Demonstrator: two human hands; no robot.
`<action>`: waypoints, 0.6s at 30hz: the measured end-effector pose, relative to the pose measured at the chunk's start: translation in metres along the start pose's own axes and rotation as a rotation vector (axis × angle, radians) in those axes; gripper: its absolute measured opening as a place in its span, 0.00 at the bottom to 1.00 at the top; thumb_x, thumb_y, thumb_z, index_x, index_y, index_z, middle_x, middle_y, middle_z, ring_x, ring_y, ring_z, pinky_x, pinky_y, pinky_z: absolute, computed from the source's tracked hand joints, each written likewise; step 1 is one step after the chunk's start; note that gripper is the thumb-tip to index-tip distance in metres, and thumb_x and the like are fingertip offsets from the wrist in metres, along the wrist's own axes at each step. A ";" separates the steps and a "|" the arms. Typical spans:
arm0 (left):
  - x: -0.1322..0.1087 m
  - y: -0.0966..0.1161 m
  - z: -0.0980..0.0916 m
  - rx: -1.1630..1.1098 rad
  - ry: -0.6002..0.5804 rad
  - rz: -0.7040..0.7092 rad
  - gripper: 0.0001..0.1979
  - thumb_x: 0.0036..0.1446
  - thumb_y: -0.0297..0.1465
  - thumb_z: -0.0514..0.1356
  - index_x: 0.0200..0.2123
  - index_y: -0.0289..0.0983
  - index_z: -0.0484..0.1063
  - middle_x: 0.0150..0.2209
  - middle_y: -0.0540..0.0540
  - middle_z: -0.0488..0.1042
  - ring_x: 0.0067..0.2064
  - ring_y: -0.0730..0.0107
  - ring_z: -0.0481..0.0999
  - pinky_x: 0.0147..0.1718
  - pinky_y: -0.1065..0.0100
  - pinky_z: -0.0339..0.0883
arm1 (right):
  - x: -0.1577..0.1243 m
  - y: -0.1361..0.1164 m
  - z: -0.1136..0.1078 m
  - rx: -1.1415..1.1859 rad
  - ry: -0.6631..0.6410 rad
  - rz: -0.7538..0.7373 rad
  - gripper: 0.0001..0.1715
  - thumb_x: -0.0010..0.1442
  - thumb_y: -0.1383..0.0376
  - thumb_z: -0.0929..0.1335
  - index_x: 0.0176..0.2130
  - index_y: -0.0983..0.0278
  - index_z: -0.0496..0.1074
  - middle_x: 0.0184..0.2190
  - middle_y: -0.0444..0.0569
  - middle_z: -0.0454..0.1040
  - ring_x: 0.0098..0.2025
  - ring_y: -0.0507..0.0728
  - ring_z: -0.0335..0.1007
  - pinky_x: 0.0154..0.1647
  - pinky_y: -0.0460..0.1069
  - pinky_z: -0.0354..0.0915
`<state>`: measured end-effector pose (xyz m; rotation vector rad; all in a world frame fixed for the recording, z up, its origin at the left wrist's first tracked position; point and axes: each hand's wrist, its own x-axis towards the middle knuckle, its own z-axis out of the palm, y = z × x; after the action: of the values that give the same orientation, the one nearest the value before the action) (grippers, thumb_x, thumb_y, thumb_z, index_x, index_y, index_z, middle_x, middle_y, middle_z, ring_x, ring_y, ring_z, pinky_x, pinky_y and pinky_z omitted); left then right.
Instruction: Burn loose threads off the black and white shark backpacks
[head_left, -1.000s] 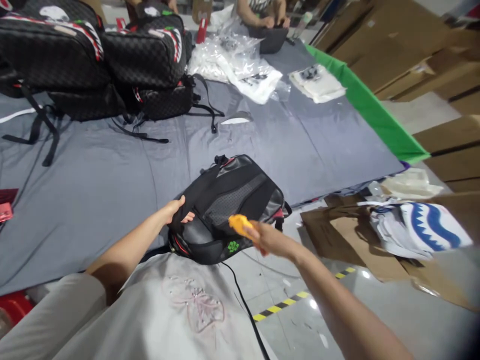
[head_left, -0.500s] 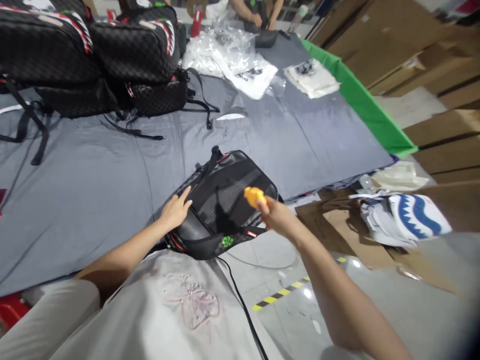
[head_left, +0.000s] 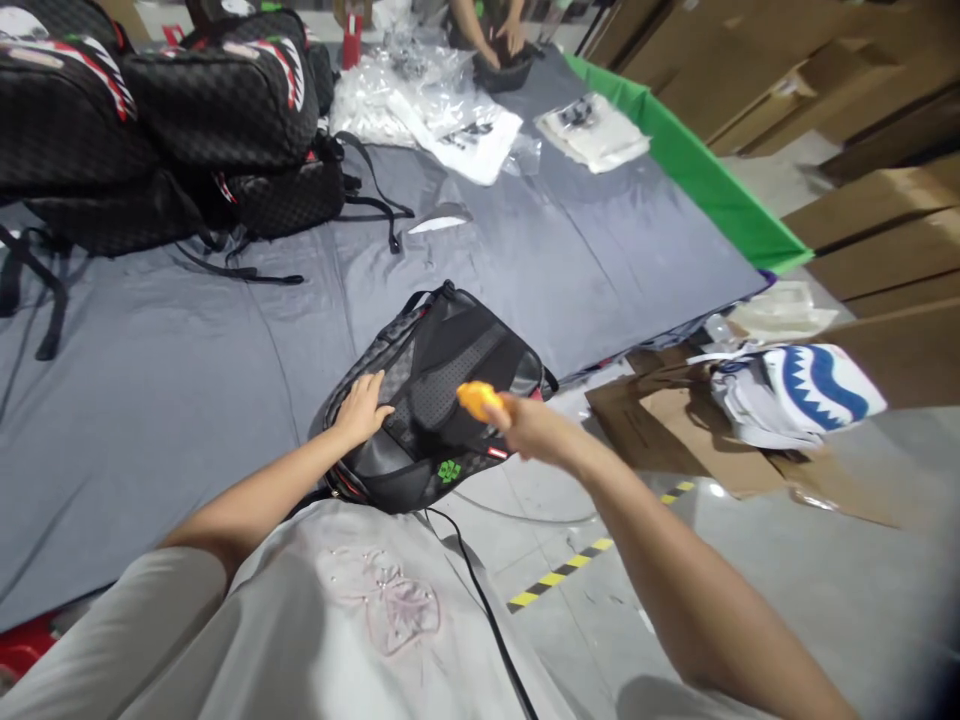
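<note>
A black checkered backpack (head_left: 480, 340) lies on the grey table cover close in front of me, its padded back panel facing up. My left hand (head_left: 363, 410) rests on the backpack's left side with fingers stretched out and the thumb apart. Over the right part of the backpack, my right hand (head_left: 534, 428) is closed around a small orange object (head_left: 480, 400); its exact kind is not clear. A green patch (head_left: 449, 471) and a small red and white label show on the backpack's near edge.
Several black backpacks with shark-mouth prints (head_left: 225, 105) stand at the back left. Clear plastic bags (head_left: 405, 90) and a folded white pack (head_left: 594, 132) lie farther back. A co-worker's hands (head_left: 501, 45) work at the far end. Cardboard boxes and a white-blue bag (head_left: 821, 392) are at the right.
My right hand has moved left with the orange object. My left hand's fingers now lie flatter on the backpack. A shoulder strap has shifted toward the far left edge. The view has turned slightly.
</note>
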<state>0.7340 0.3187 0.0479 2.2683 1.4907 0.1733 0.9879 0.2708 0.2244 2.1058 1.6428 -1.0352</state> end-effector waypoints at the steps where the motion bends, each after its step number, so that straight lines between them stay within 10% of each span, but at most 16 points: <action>1: -0.003 0.006 -0.004 -0.001 0.023 -0.004 0.34 0.61 0.36 0.59 0.67 0.34 0.53 0.64 0.32 0.59 0.63 0.50 0.61 0.59 0.54 0.60 | -0.001 0.009 -0.004 -0.020 0.070 0.069 0.22 0.69 0.54 0.56 0.46 0.66 0.69 0.24 0.50 0.75 0.19 0.53 0.67 0.23 0.47 0.56; 5: -0.031 0.053 -0.008 -0.038 0.027 0.212 0.39 0.61 0.43 0.59 0.69 0.36 0.49 0.71 0.30 0.41 0.70 0.41 0.46 0.63 0.44 0.49 | -0.010 0.048 -0.017 0.041 0.140 0.269 0.23 0.69 0.52 0.56 0.47 0.65 0.68 0.22 0.48 0.73 0.18 0.53 0.68 0.22 0.46 0.57; 9: -0.056 0.100 0.015 0.049 -0.322 0.502 0.58 0.41 0.47 0.73 0.70 0.45 0.45 0.72 0.33 0.37 0.71 0.39 0.45 0.62 0.44 0.51 | -0.031 0.064 -0.018 0.147 0.000 0.302 0.21 0.69 0.54 0.57 0.45 0.65 0.69 0.20 0.45 0.70 0.17 0.53 0.67 0.21 0.46 0.59; 18: -0.017 0.104 0.025 -0.266 -0.282 0.170 0.35 0.54 0.21 0.61 0.65 0.36 0.60 0.72 0.32 0.39 0.70 0.41 0.47 0.65 0.40 0.43 | -0.080 0.102 0.009 0.423 -0.048 0.299 0.25 0.68 0.49 0.54 0.48 0.64 0.66 0.16 0.43 0.68 0.17 0.53 0.66 0.22 0.46 0.61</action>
<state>0.8228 0.2618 0.0699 2.1014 1.0658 0.0897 1.0710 0.1744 0.2515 2.4640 1.1071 -1.4073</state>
